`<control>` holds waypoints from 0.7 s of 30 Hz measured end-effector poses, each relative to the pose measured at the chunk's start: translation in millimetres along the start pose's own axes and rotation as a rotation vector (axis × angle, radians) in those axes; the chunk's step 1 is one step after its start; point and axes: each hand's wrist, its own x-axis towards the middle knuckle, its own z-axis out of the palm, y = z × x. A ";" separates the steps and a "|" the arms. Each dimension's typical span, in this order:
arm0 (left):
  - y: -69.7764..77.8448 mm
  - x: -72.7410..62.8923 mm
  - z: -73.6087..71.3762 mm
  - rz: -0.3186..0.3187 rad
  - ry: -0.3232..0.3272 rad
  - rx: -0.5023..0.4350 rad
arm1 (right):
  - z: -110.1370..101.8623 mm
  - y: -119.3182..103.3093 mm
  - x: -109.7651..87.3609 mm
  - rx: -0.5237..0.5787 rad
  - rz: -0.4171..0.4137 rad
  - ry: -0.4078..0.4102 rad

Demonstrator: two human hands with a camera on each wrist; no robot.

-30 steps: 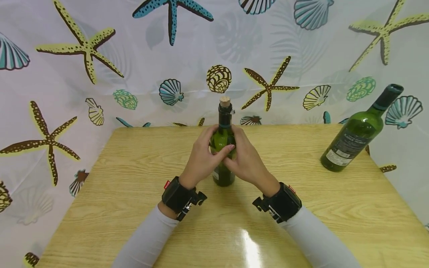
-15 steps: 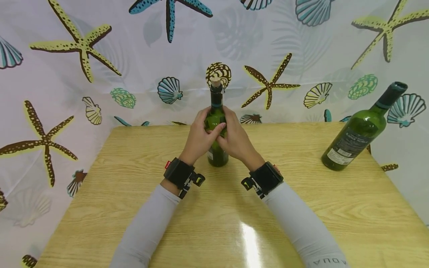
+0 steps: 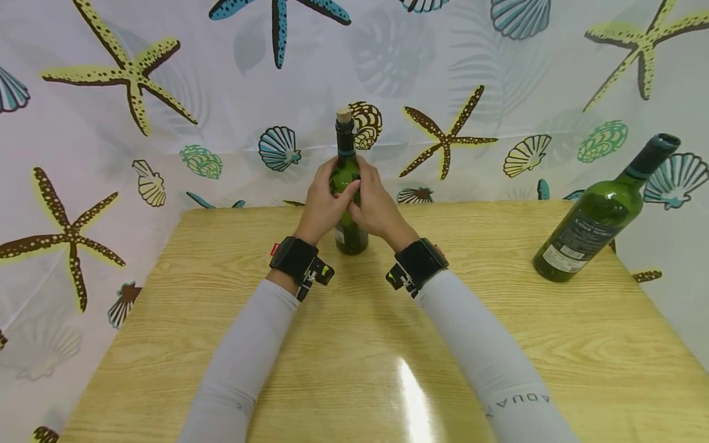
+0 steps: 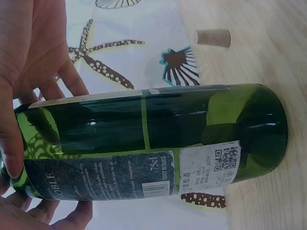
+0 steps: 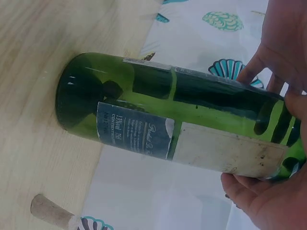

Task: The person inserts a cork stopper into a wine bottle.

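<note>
I have both hands round the green bottle [image 4: 148, 134], near the middle of the table [image 3: 354, 344] and toward its far edge. My left hand [image 3: 320, 206] grips the left side of the upper body and my right hand [image 3: 381, 209] the right. In the head view my left thumb [image 3: 349, 189] crosses the front toward my right hand, and my far fingers are hidden behind the glass. A cork [image 3: 344, 115] sticks up out of the bottle's mouth; both wrist views cut off that end. I cannot tell whether the base touches the wood.

From my left wrist I see a dark label [image 4: 105, 176], its small print too soft to read, and a white sticker [image 4: 209, 167] with a square code. From my right wrist I see a blue label [image 5: 136, 130], also blurred, and a scuffed pale label [image 5: 228, 151].

A second cork [image 4: 213, 37] stands on the table beyond the bottle, to its right; the wrist views show it, the head view does not.

A second bottle [image 3: 591, 221] is well off to my right, slanting outward in the head view. My sleeves [image 3: 487, 351] run off the bottom edge. The patterned sheet [image 3: 332, 80] behind is cropped at the top and sides.
</note>
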 end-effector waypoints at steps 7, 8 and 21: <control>-4.6 5.1 0.7 -0.007 0.001 0.006 | -3.4 0.3 3.6 -0.060 0.044 -0.036; -4.5 5.2 3.2 -0.008 -0.003 0.003 | -6.5 0.9 -0.1 -0.089 0.048 -0.040; -4.9 3.4 3.4 -0.010 0.010 0.009 | -107.5 25.5 -82.1 -0.319 -0.014 0.443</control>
